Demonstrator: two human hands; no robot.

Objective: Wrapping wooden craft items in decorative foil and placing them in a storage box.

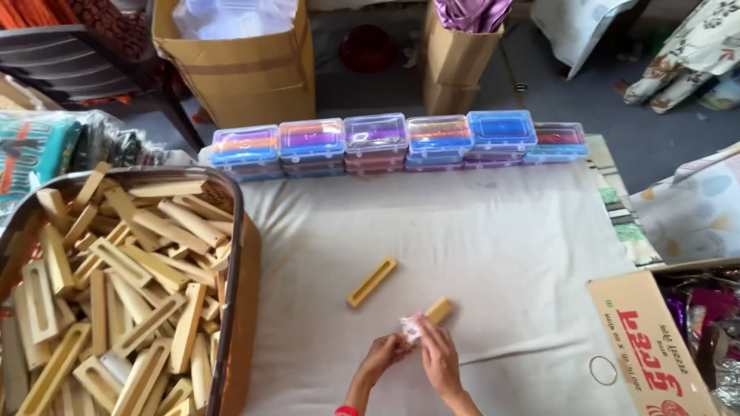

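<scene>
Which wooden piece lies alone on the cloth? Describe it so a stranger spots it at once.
Start at the white cloth covering the table, with a row of clear boxes along its far edge. Near the cloth's middle, just beyond the hands, lies one slotted block, angled. Unlike the heap in the tray at left, it lies alone; unlike the block at the right hand, nothing touches it.

Row of clear plastic cases (397, 142), lids blue, orange, purple, stacked along far edge of cloth, well beyond fingertips (415, 330). Open brown carton (247, 77) with clear bags behind row, far left of fingers. Narrow brown carton (455, 65) far ahead. Carton flap with red print (647, 339) near, right of fingers. Teal packet (35, 150) far left.
</scene>
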